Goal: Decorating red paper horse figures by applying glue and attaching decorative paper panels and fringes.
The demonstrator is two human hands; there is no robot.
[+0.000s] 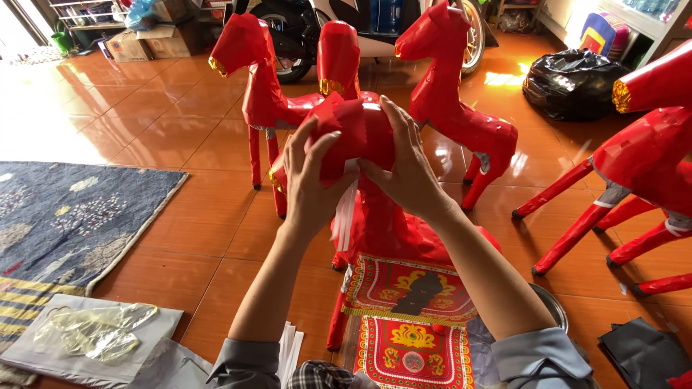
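Note:
A red paper horse [382,223] stands on the tiled floor right in front of me, with a patterned red and gold saddle cloth [407,288] draped over its back. My left hand [310,180] and my right hand [404,162] press from either side on the red paper wrapped round its head [357,133]. White paper strips [346,212] hang down from under the head between my hands.
Three more red paper horses [263,94] [454,108] [641,158] stand around. A black plastic bag [573,83] lies at the back right, a blue rug [65,216] on the left, a clear plastic bag [94,331] at the lower left, and a motorbike [360,25] behind.

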